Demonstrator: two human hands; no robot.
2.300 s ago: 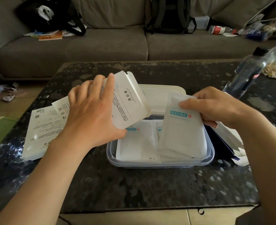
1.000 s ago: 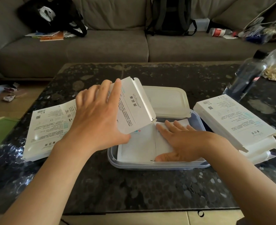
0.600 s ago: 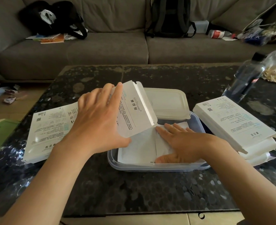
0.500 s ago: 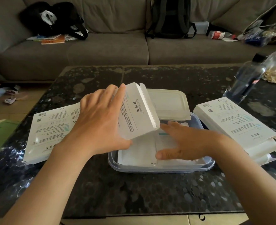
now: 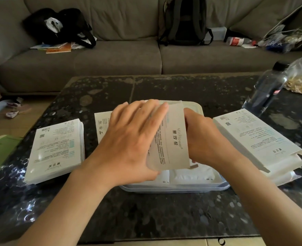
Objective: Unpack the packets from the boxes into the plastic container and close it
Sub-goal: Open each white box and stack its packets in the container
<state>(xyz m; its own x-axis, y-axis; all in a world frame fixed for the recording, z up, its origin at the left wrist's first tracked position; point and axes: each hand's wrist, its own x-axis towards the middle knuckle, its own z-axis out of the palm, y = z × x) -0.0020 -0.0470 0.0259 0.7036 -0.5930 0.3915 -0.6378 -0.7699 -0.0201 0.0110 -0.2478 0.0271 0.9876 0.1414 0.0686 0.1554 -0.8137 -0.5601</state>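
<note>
Dark and speckled, the tabletop (image 5: 164,219) is carrying the plastic container (image 5: 182,189) at its middle, with white packets (image 5: 191,174) lying flat inside and 2 box stacks flanking it, a left stack (image 5: 56,150) and a right stack (image 5: 256,139). Above the container the left hand (image 5: 129,142) is gripping a white box (image 5: 173,139), fingers spread over it and thumb beneath, while the right hand (image 5: 203,141) is meeting the box's right end, fingers hidden, so its grip cannot be told.

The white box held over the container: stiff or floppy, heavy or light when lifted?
Probably fairly stiff: the box shows flat faces and a crisp edge in the left hand. Likely light and crushable: it looks like thin card.
</note>
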